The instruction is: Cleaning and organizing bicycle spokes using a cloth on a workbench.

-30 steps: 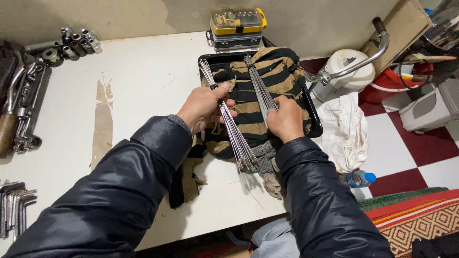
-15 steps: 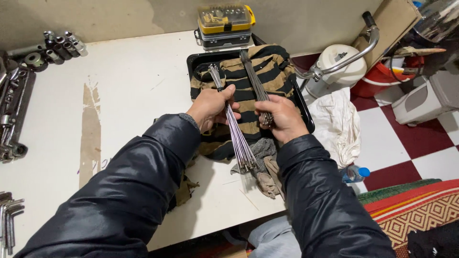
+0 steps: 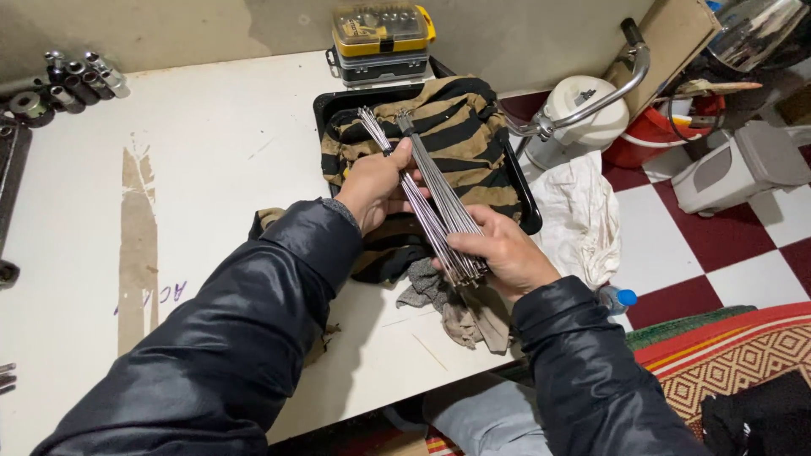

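Note:
My left hand [image 3: 378,183] grips a bundle of thin metal spokes [image 3: 427,200] near its upper part. My right hand [image 3: 501,253] holds the lower ends of the same spokes, where a second bundle lies against the first. The spokes slant from upper left to lower right above a black tray [image 3: 528,215]. A black and tan striped cloth [image 3: 460,135] fills that tray and spills onto the white table [image 3: 220,143]. Both arms wear black jacket sleeves.
A yellow-lidded bit case [image 3: 380,38] sits behind the tray. Sockets [image 3: 76,80] lie at the table's far left. A grey rag [image 3: 460,317] hangs at the table edge. On the checkered floor to the right are a white cloth [image 3: 574,215], a bottle [image 3: 617,300] and a handlebar [image 3: 591,93].
My right hand has slid down and brought its bundle against the left hand's bundle, so both now lie together. The view has shifted, moving the table items leftward.

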